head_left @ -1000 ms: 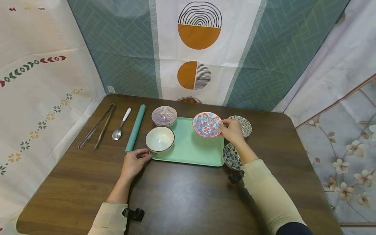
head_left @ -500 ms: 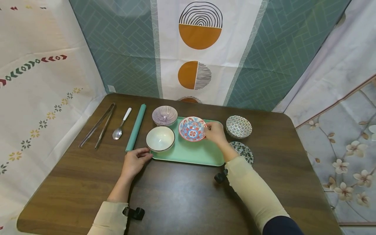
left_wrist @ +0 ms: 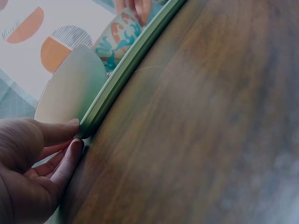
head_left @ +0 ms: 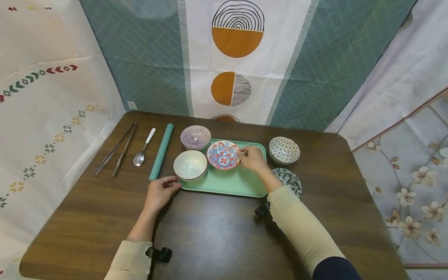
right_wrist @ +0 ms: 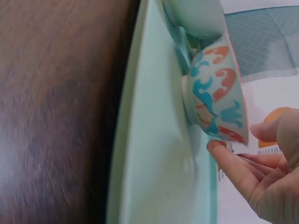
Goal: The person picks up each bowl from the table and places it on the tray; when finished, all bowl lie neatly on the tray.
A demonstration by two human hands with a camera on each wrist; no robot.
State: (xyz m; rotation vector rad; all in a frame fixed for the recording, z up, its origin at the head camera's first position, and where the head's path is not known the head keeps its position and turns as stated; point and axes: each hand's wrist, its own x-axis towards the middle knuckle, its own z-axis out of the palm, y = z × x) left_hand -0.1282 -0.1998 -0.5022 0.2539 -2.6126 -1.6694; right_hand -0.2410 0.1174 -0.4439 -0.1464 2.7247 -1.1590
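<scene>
My left hand [head_left: 160, 194] pinches the near left corner of the green tray [head_left: 241, 182], thumb on top and fingers beneath, as the left wrist view shows. A red-and-blue patterned bowl [head_left: 223, 155] sits upright on the tray. My right hand [head_left: 253, 158] is at the bowl's right side. In the right wrist view its thumb is just off the rim and its index fingertip is right by the outer wall, fingers fairly straight. Beside the patterned bowl, a cream bowl [head_left: 190, 165] with a dark rim stands at the tray's left end.
A purple-striped bowl [head_left: 195, 137] stands behind the cream bowl. Right of the tray are a lattice-patterned bowl [head_left: 284, 150] and a dark leaf-patterned dish [head_left: 288, 181], partly behind my right forearm. Tongs [head_left: 117, 149], a spoon [head_left: 143, 149] and a teal roll [head_left: 161, 151] lie at the left.
My right hand has carried the patterned bowl leftward and down onto the tray, next to the cream bowl, and its grip has loosened. The left hand has stayed at the tray corner.
</scene>
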